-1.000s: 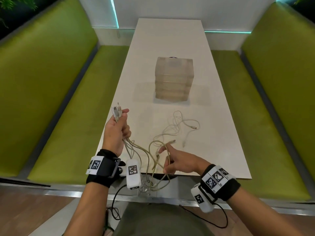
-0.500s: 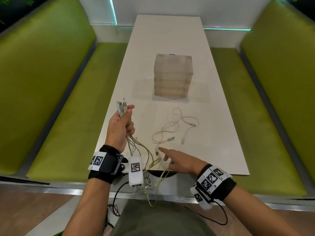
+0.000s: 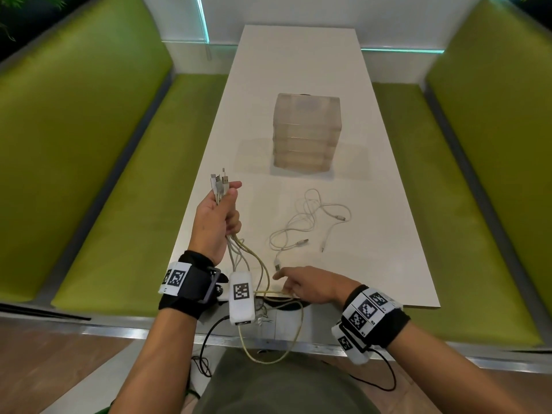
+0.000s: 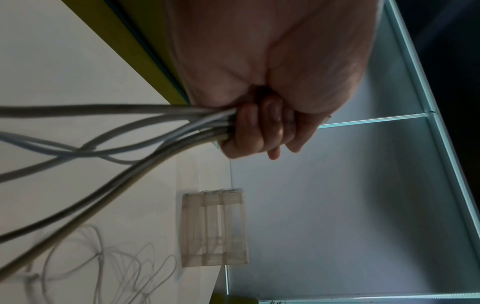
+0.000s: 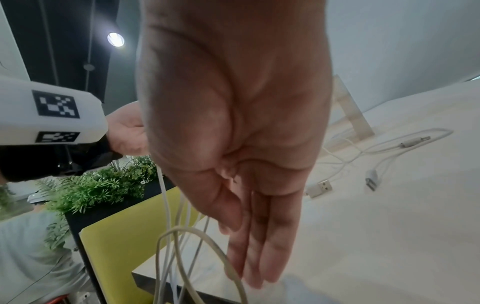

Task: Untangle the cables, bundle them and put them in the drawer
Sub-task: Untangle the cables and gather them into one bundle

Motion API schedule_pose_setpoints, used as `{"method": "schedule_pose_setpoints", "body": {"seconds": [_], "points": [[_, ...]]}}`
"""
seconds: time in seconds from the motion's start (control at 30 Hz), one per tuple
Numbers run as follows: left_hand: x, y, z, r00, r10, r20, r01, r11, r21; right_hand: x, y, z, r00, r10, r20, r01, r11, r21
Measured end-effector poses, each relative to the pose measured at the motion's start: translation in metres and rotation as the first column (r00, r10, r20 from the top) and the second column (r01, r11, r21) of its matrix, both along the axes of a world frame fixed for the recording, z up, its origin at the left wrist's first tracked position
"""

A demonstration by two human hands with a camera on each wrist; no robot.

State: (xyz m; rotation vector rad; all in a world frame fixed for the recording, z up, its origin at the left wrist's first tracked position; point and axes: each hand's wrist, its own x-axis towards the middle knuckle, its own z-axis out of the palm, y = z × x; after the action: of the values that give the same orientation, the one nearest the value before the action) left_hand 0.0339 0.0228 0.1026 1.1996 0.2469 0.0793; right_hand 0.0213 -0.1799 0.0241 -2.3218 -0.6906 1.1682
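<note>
My left hand is raised over the table's near left edge and grips a bunch of pale cables. Their plugs stick up above the fist. In the left wrist view the fingers curl round these cables. The cables hang below the table edge in a long yellowish loop. My right hand is at the front edge with straight fingers beside the hanging strands, holding nothing. A loose white cable lies tangled on the table. The translucent drawer unit stands behind it, drawers closed.
The white table runs away from me between two green benches. USB plugs of the loose cable lie near my right hand. Plants stand behind the left bench.
My right hand has slipped out of the cable loops and drawn back to the table's front edge. The held cables now hang lower. The left hand keeps its grip, slightly higher.
</note>
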Motion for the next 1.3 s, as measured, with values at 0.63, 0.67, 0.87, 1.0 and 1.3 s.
{"method": "schedule_pose_setpoints", "body": {"seconds": [0.63,0.67,0.87,1.0,1.3], "points": [[0.004,-0.007,-0.002,1.0,-0.01,-0.006,0.01,1.0,-0.014,0.024,0.014,-0.005,0.967,-0.09,0.237,0.083,0.996,0.042],[0.004,-0.008,-0.002,1.0,-0.01,-0.01,0.009,1.0,-0.011,0.029,0.018,-0.009,0.958,-0.081,0.276,0.078,0.997,0.02],[0.004,-0.007,-0.003,1.0,-0.028,0.012,0.028,1.0,-0.006,0.042,0.021,-0.032,0.873,-0.094,0.478,0.077,0.996,0.053],[0.005,-0.01,-0.009,0.999,-0.026,0.036,0.026,1.0,-0.004,0.05,0.011,-0.014,0.856,-0.35,0.381,0.212,0.909,0.359],[0.017,-0.048,-0.026,0.999,-0.045,-0.02,0.046,0.999,0.023,0.072,0.017,0.058,0.701,-0.713,-0.028,0.509,0.472,0.72]]}}
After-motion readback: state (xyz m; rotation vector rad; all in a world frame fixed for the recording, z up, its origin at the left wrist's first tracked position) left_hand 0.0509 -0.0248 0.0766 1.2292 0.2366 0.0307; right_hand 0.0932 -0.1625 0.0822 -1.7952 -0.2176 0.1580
